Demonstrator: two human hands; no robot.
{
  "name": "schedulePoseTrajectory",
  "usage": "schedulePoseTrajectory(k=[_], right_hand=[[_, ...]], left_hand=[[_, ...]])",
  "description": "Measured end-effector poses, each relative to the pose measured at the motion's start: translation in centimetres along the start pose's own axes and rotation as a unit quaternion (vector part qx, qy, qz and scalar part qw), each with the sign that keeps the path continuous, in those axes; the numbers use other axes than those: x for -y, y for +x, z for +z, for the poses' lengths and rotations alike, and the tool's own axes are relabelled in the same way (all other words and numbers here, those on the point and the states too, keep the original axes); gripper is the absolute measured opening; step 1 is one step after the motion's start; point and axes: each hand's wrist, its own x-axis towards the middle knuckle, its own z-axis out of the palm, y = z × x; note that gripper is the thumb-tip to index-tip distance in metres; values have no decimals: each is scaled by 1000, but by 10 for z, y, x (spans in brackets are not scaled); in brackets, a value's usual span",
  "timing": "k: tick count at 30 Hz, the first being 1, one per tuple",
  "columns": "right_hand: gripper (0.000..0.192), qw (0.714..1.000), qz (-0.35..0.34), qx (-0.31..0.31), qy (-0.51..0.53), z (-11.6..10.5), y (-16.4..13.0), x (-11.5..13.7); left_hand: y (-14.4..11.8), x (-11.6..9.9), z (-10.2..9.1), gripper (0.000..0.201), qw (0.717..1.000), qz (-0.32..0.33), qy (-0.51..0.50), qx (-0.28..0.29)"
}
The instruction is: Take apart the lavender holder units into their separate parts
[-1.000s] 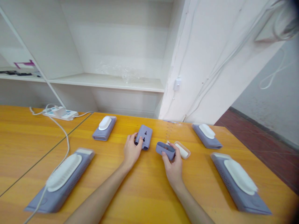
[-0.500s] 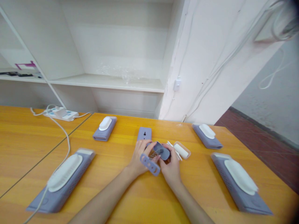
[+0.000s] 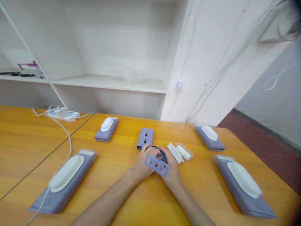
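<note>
Both hands meet mid-table, toward the near edge. Left hand (image 3: pixel 143 161) and right hand (image 3: pixel 171 169) are closed together around a small lilac part: a flat cover (image 3: pixel 156 164) with oblong slots on top, a darker body (image 3: pixel 160 154) partly hidden under it. Which hand carries which piece can't be told; fingers overlap.

Just behind the hands, a lilac adapter (image 3: pixel 145 137) lies flat, socket holes up, untouched. Right of the hands: a white brush (image 3: pixel 175 153) touching a clear case (image 3: pixel 185 152) with a white roll inside.

Four lilac units with white oval tops sit on the table (image 3: pixel 28 138): near-left unit (image 3: pixel 64 179), far-left unit (image 3: pixel 106 128), far-right unit (image 3: pixel 210 137), near-right unit (image 3: pixel 244 185). A white cable (image 3: pixel 67 135) runs from the near-left unit to a power strip (image 3: pixel 63 113) at the far-left edge.

Shelf (image 3: pixel 108 82) behind holds crumpled clear film (image 3: pixel 124 72). No brand or text is legible; the magenta mark at far left is too small to read.
</note>
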Motion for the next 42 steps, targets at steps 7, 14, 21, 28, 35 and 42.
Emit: schedulePoseTrajectory(k=[7,14,21,28,35,42], right_hand=[[41,999,-13,3,-52,2,-2,4],[36,996,-24,11,-80,6,-2,4],[38,994,-25,11,-107,8,-3,7],[43,991,-31,16,-127,11,-5,6],[37,996,13,24,-87,10,-2,-2],[38,996,20,-1,-89,12,-2,-6]], left_hand=[[-3,2,0,23,1000,-7,-28,-10],[0,-1,-4,22,999,22,7,-46],[0,-2,-6,27,994,53,66,-63],[1,-4,-9,28,994,37,67,-76],[-6,-6,-7,28,993,-37,52,-104],[-5,-8,-3,21,990,-20,59,-128]])
